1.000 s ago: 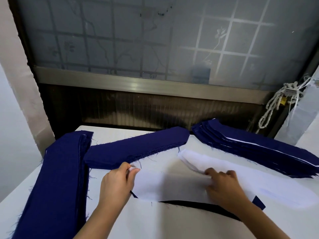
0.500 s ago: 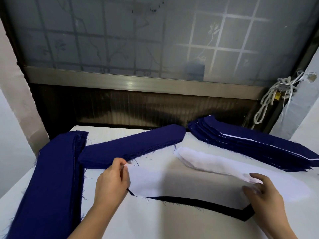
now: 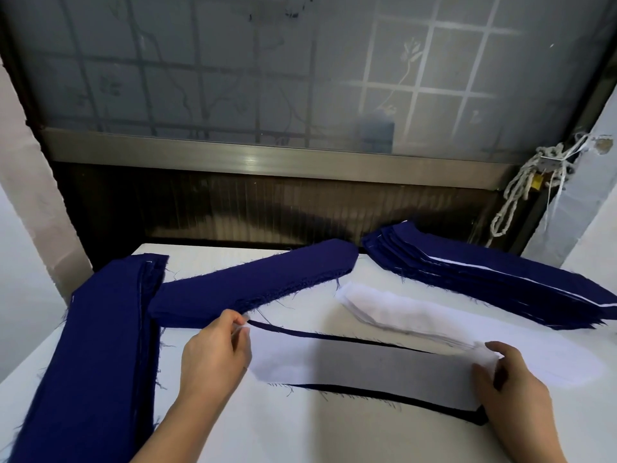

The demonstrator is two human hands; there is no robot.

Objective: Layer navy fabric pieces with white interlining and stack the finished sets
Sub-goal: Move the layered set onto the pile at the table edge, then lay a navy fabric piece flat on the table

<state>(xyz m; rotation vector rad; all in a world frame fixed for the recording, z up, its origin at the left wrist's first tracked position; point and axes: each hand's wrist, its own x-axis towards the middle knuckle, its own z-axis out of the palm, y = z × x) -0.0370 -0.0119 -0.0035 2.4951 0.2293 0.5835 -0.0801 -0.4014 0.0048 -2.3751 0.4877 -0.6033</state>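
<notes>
Two hands hold one interlining sheet [image 3: 360, 372] by its ends, near-centre of the white worktop [image 3: 300, 439]. The left hand [image 3: 213, 359] pinches the sheet's left tip betw. thumb and fingers. The right hand [image 3: 510, 385] has thumb and curled fingers closed on the right end. The sheet is thin: it looks grey over most of its length, whiter at the left end. It lies over the navy piece [image 3: 474, 417], which is flat on the worktop and mostly covered. Only a narrow dark strip shows along the far edge, another along the near edge, plus a corner by the right wrist.

Other task items:
- The interlining pile [image 3: 400, 312], white, lies just beyond the sheet to the right. Its near end is touching or v. close to the right hand; can't tell which.
- The left navy stack [image 3: 100, 345] runs near-to-far along the left edge.
- The middle navy stack [image 3: 253, 285] lies at an angle, far of the left hand, its left end against the left navy stack.
- The layered stack [image 3: 484, 279] sits at far right, navy w/ thin white edges showing betw. layers.

Behind the worktop there is a frosted window [image 3: 300, 78] w/ a metal rail along its bottom. A knotted rope [image 3: 534, 182] hangs at the right.
</notes>
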